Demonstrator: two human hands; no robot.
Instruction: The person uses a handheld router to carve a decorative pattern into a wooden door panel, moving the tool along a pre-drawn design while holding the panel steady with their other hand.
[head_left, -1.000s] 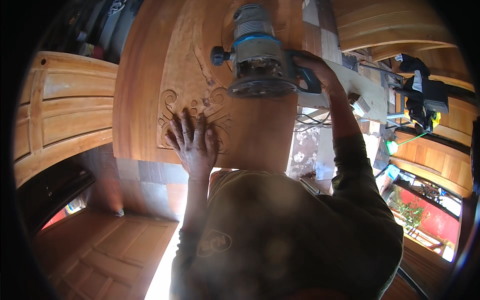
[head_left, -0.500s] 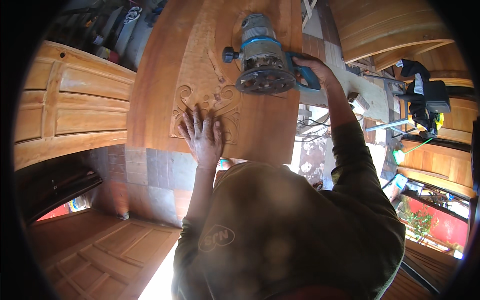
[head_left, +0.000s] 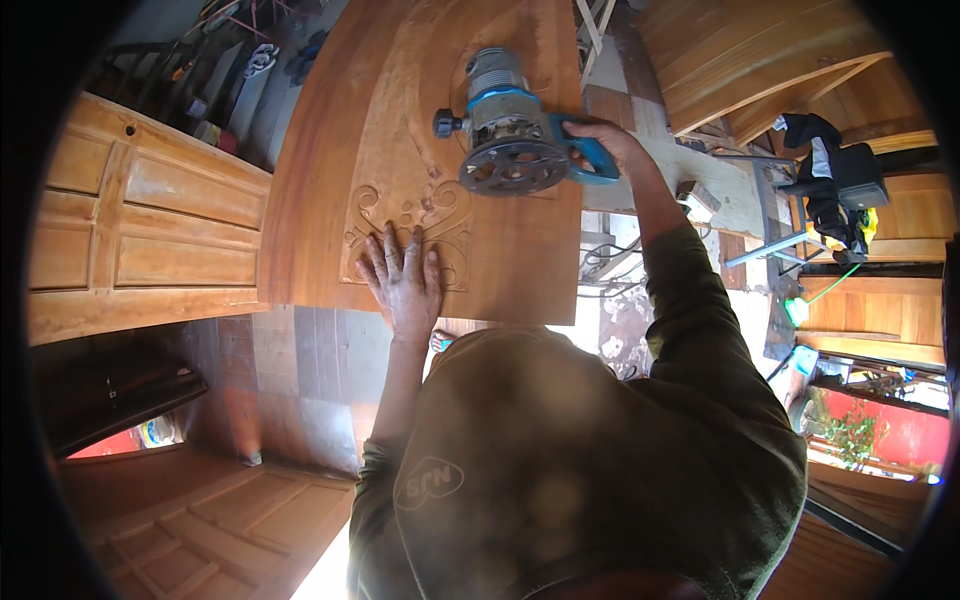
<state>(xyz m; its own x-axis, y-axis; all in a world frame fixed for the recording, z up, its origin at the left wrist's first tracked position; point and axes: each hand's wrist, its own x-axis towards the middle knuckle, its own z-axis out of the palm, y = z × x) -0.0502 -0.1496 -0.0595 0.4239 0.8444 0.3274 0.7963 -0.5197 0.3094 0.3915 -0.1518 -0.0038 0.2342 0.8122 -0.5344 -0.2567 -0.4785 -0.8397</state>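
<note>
My right hand [head_left: 610,148] is closed round the blue handle of a router [head_left: 508,125], a grey and blue power tool with a black knob on its left side. The router lies tipped on its side on a wooden panel [head_left: 325,150], with its round, holed base plate turned toward me. Flat on the panel's near part rests my left hand [head_left: 405,285], fingers spread and holding nothing. Beneath and beyond those fingers shows a carved scroll pattern [head_left: 430,215], partly covered by the hand. Whether a bit sits in the router cannot be made out.
Panelled wooden doors stand at the left [head_left: 185,210] and lie at the lower left [head_left: 215,510]. To the right are a bench [head_left: 735,180] with a small block, dark cables [head_left: 625,265], and a metal stand holding a black case [head_left: 858,178]. Below the panel is a tiled floor [head_left: 320,350].
The whole view has shifted slightly, so panel and router appear a little further left. My right hand keeps its hold on the router; my left hand stays on the carving.
</note>
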